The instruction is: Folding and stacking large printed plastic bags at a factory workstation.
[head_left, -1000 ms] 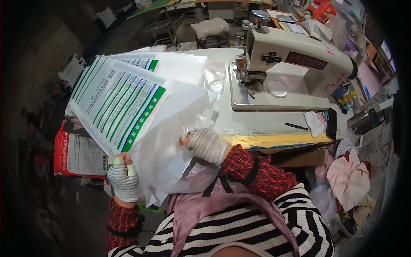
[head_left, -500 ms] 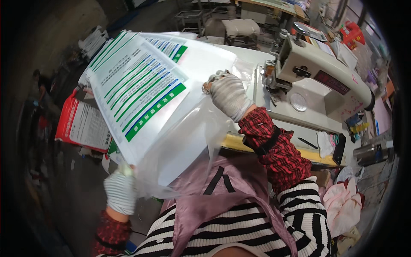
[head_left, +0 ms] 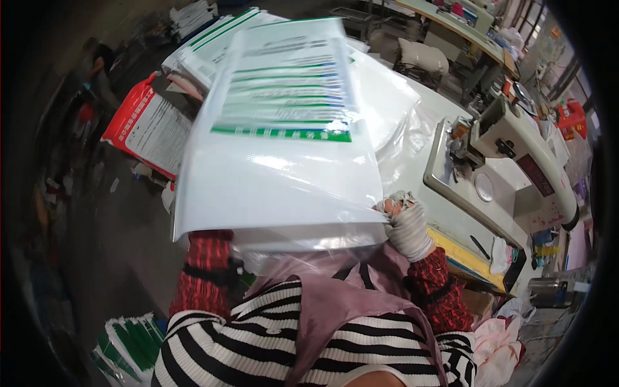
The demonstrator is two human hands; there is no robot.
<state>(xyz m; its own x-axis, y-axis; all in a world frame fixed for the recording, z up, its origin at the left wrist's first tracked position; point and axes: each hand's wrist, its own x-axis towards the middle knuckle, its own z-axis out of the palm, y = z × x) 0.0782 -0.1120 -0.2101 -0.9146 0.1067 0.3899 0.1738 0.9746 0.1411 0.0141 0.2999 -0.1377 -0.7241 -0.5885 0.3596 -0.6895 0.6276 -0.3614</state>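
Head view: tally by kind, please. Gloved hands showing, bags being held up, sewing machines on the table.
Gloved hands in view: 1, the right hand; the left one is hidden behind the bag
White printed bag held up: 1
Sewing machine: 1
Total: 3

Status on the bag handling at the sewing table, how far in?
Done: nothing sewn that I can see. In hand: the white woven sack with green printed bands, raised in front of the person, gloved right hand gripping its clear plastic liner; left hand hidden behind it. Left: more printed sacks stacked beyond; white sewing machine unused.
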